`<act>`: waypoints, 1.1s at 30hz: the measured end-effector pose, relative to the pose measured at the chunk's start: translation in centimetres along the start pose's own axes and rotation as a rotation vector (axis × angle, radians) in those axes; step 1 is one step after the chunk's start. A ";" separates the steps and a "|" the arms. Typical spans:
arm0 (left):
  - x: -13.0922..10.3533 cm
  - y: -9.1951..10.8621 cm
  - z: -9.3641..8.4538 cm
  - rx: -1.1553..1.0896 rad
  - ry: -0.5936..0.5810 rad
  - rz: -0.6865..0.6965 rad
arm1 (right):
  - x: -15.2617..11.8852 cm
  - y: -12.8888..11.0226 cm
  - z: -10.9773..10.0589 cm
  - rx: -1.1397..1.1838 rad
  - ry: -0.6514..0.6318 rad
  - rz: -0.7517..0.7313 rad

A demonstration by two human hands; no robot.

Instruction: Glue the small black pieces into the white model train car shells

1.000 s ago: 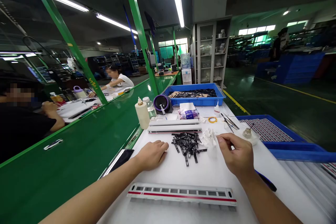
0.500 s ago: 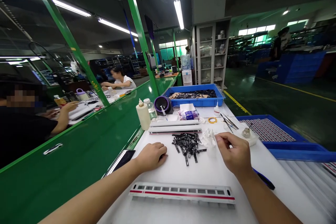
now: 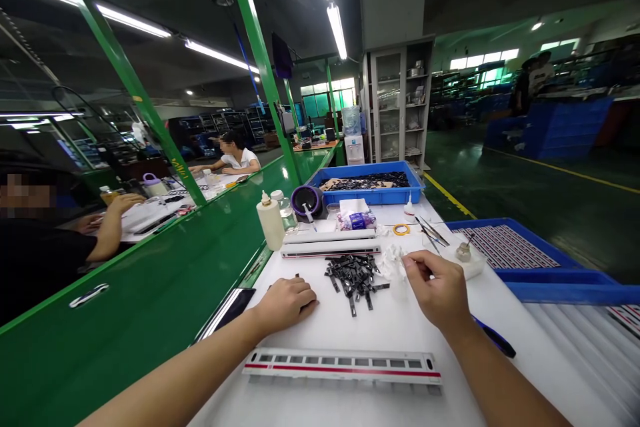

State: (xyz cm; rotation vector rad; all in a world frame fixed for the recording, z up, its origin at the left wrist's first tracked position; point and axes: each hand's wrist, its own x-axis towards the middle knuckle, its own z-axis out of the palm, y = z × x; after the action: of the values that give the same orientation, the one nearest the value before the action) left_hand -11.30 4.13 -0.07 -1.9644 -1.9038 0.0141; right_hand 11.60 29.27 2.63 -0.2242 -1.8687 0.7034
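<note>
My left hand point(image 3: 286, 305) rests on the white tabletop with its fingers curled in. A small dark tip shows above its knuckles, and what the fingers hold is hidden. To its right lies a heap of small black plastic parts point(image 3: 354, 277). Thumb and forefinger of my right hand point(image 3: 440, 290) are pinched together beside a crumpled white tissue point(image 3: 391, 261); anything between them is too small to name. Nearer to me, between my forearms, a white model train carriage shell point(image 3: 345, 368) with a red stripe and window openings lies crosswise.
Beyond the heap lie more white carriage shells point(image 3: 330, 250). Around them stand a cream squeeze bottle point(image 3: 271, 221), a tissue pack point(image 3: 357, 215), tape point(image 3: 401, 229), tweezers point(image 3: 434, 233) and a small glass jar point(image 3: 463, 251). A blue tray point(image 3: 367, 195) is behind. Co-workers sit beyond the green partition point(image 3: 165, 280).
The view has shifted slightly. A small dark tip now shows above my left hand's knuckles. My right hand stays pinched by the tissue, and the carriage shell lies where it was.
</note>
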 end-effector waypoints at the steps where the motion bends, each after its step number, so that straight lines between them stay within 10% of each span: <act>1: 0.0 0.0 0.0 0.009 0.008 0.029 | 0.0 0.0 0.0 0.001 -0.004 0.001; 19: 1.0 -0.6 0.0 -0.189 -0.025 -0.074 | 0.3 -0.3 -0.1 0.044 -0.027 0.076; 27: 3.6 -1.7 -3.0 -0.668 -0.031 -0.563 | 0.2 -0.6 -0.4 0.042 -0.018 0.079; 33: 6.9 -3.8 -4.5 -1.186 0.242 -0.982 | 0.4 -0.9 -0.7 0.051 -0.018 0.090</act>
State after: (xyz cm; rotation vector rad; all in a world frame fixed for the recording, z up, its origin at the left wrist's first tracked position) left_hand -13.19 9.47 7.05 -1.0728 -2.7181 -1.8428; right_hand 12.19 28.93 3.61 -0.2715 -1.8646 0.8156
